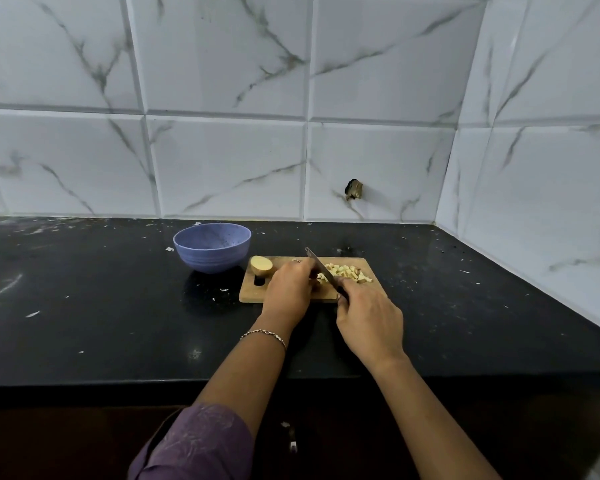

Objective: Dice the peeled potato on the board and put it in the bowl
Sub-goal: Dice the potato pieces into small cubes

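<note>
A wooden cutting board (253,293) lies on the black counter. A potato half (261,265) sits cut face up at the board's far left corner. Several small potato cubes (347,271) are piled at the board's far right. My left hand (289,291) rests curled on a potato piece in the board's middle; the piece is mostly hidden under the fingers. My right hand (369,322) grips the dark handle of a knife (321,266), whose blade slants down just right of my left fingers. An empty blue bowl (212,247) stands left of the board.
The black counter (101,299) carries small white scraps and specks. White marble tile walls rise behind and at the right, meeting in a corner. The counter's front edge runs below my forearms.
</note>
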Tool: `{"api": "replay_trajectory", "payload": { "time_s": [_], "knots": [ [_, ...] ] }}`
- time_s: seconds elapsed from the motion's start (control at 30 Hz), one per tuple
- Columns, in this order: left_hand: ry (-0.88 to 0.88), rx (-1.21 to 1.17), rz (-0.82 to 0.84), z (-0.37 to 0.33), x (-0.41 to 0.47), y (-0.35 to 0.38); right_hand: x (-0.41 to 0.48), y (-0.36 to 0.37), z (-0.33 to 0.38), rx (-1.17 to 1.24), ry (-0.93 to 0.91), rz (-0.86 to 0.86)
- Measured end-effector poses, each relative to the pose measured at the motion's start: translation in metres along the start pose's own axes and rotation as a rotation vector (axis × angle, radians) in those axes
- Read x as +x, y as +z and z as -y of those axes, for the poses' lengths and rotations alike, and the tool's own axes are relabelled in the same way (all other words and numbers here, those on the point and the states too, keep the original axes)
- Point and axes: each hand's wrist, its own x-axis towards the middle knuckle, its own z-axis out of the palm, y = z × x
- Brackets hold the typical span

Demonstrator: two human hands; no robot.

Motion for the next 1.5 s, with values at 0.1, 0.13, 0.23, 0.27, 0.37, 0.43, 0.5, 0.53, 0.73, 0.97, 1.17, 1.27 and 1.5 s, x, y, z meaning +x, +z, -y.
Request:
{"api": "replay_trajectory", "payload": {
  "time_s": [0.1,0.13,0.23,0.27,0.37,0.43,0.5,0.53,0.73,0.97,1.17,1.27,1.5],
  "knots": [
    [-0.041,0.046,-0.034,0.004,0.000,0.000,0.001,-0.002,-0.001,0.010,0.012,0.013],
    [-0.050,0.082,-0.044,0.005,-0.001,-0.001,0.001,-0.002,-0.001,0.010,0.013,0.015],
    [-0.092,0.172,-0.048,0.005,-0.003,-0.004,-0.001,-0.004,0.000,0.021,0.000,0.014],
    [-0.102,0.191,-0.048,0.005,-0.004,-0.005,-0.002,-0.004,0.001,0.019,-0.006,0.013],
    [-0.119,0.215,-0.038,0.003,-0.007,-0.007,-0.005,-0.006,0.001,0.016,-0.019,0.007],
    [-0.122,0.215,-0.025,0.002,-0.007,-0.008,-0.006,-0.006,0.001,0.022,-0.015,0.008],
    [-0.125,0.215,-0.015,0.002,-0.008,-0.009,-0.006,-0.006,0.001,0.022,-0.014,0.015],
    [-0.125,0.214,-0.012,0.002,-0.008,-0.009,-0.005,-0.005,0.001,0.019,-0.018,0.019],
    [-0.135,0.217,-0.004,0.001,-0.007,-0.010,-0.004,-0.004,0.002,0.024,-0.041,0.026],
    [-0.133,0.233,-0.007,0.001,-0.005,-0.009,-0.002,-0.001,0.002,-0.013,-0.081,0.048],
    [-0.128,0.243,-0.007,0.003,-0.006,-0.008,-0.002,0.003,0.004,-0.088,-0.125,0.056],
    [-0.126,0.239,-0.004,0.002,-0.005,-0.007,-0.003,0.005,0.004,-0.114,-0.132,0.058],
    [-0.090,0.231,-0.018,0.001,-0.006,-0.007,-0.002,0.003,0.001,-0.034,-0.032,0.016]
  ]
}}
